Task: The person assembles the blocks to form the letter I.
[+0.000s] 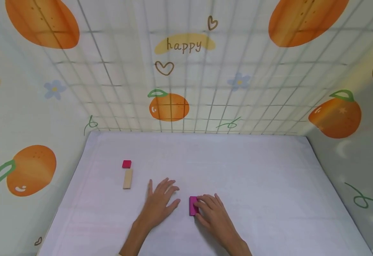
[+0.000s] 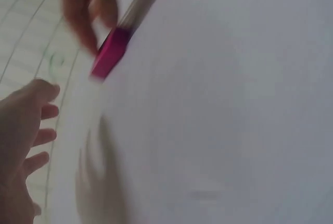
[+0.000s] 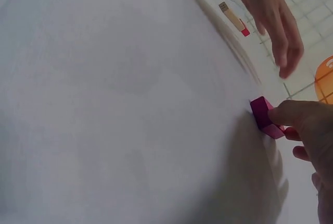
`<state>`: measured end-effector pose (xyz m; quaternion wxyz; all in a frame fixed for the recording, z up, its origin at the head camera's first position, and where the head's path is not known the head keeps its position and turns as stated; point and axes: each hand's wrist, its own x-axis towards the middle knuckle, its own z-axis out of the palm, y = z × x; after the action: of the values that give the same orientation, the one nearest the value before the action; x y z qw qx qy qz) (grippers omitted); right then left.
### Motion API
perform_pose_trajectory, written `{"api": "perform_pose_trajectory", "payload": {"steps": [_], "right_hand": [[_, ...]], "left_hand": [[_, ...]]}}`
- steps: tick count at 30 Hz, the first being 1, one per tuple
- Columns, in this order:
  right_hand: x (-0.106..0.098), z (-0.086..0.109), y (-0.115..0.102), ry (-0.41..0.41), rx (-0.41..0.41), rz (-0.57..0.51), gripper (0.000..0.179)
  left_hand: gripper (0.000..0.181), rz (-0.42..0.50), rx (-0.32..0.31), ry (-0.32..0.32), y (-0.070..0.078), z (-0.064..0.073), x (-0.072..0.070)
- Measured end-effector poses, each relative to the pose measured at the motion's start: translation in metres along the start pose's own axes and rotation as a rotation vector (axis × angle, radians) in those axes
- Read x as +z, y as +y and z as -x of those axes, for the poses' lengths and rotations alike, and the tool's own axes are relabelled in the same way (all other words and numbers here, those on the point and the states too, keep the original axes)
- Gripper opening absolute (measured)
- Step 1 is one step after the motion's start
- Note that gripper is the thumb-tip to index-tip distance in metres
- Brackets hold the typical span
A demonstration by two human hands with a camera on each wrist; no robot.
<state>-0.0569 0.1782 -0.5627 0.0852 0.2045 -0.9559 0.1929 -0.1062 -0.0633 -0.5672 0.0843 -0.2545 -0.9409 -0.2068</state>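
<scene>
A magenta block (image 1: pixel 193 206) is on the white tabletop in the head view, its long side running toward and away from me. My right hand (image 1: pixel 214 218) pinches its right side; in the right wrist view the thumb lies against the magenta block (image 3: pixel 263 114) and fingers show behind it. To the left of the block, my left hand (image 1: pixel 159 206) hovers over or rests on the table with spread fingers and nothing in it. In the left wrist view its fingers (image 2: pixel 44 135) stand apart from the magenta block (image 2: pixel 111 54).
Farther left, a plain wooden block (image 1: pixel 127 179) lies flat, with a small red block (image 1: pixel 127 164) just beyond its far end. Patterned cloth walls (image 1: pixel 186 81) with printed oranges bound the white table (image 1: pixel 263 170) at the back and sides.
</scene>
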Motion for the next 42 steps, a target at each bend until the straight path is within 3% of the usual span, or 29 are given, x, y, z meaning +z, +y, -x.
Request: {"api": "perform_pose_trajectory", "payload": {"steps": [3, 6, 12, 18, 29, 42], "right_hand": [[0.0, 0.0, 0.0, -0.008, 0.011, 0.0, 0.038], [-0.001, 0.001, -0.001, -0.002, 0.012, -0.007, 0.038], [0.0, 0.0, 0.0, 0.006, 0.012, 0.009, 0.037], [-0.001, -0.001, -0.001, 0.031, -0.008, 0.009, 0.035], [0.001, 0.0, 0.0, 0.055, -0.026, -0.02, 0.032], [0.002, 0.001, 0.001, 0.044, -0.011, -0.007, 0.033]], "left_hand": [[0.037, -0.032, -0.075, 0.057, -0.023, 0.001, -0.015], [0.044, -0.047, -0.147, 0.063, -0.049, 0.005, -0.03], [0.057, -0.017, -0.251, -0.008, -0.097, 0.019, -0.052], [0.066, 0.061, -0.31, -0.089, -0.127, 0.03, -0.058], [0.06, 0.08, -0.307, -0.122, -0.14, 0.024, -0.063], [0.046, 0.064, -0.284, -0.091, -0.129, 0.018, -0.059]]}}
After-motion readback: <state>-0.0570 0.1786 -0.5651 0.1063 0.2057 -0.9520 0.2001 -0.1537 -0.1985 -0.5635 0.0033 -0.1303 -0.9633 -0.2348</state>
